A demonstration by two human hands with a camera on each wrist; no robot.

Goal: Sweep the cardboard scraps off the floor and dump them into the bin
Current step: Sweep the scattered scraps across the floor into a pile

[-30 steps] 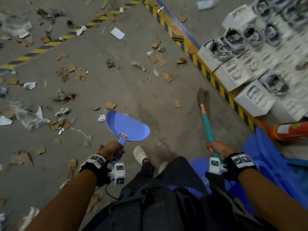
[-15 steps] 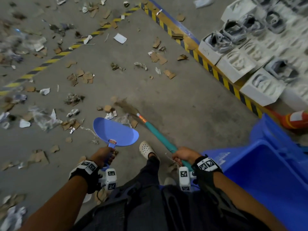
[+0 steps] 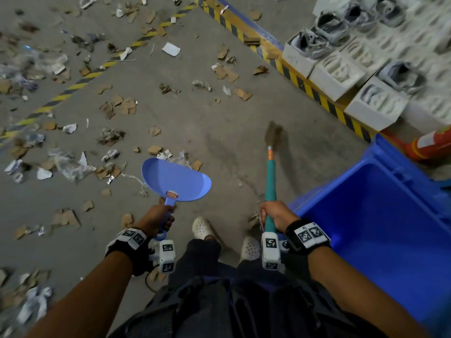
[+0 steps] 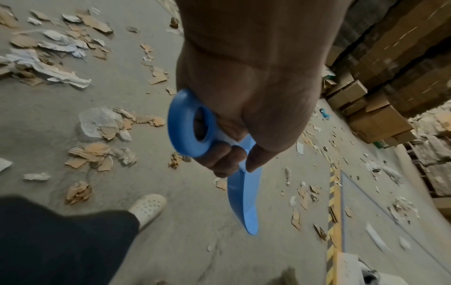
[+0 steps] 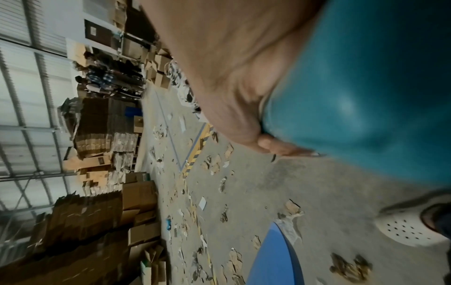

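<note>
Hands hold tight: left hand (image 3: 158,219) wraps the dustpan (image 3: 177,179) handle, right hand (image 3: 277,214) the broom (image 3: 270,184), ready for scraps (image 3: 155,150) near the bin (image 3: 380,215).

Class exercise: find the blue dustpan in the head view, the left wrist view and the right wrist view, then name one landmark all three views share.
Head: dustpan left of centre, held above the floor by the left hand.
Left wrist: centre, its handle ring beside the gripping fingers, pan edge-on below.
Right wrist: only a blue curved edge at bottom centre.
Shared landmark: the yellow-black floor tape.

left hand (image 3: 157,219): grips blue dustpan (image 3: 176,179)
right hand (image 3: 277,213): grips teal broom (image 3: 270,181)
bin (image 3: 380,230): beside right arm
cardboard scraps (image 3: 127,106): scattered on floor (image 3: 195,123)
</note>
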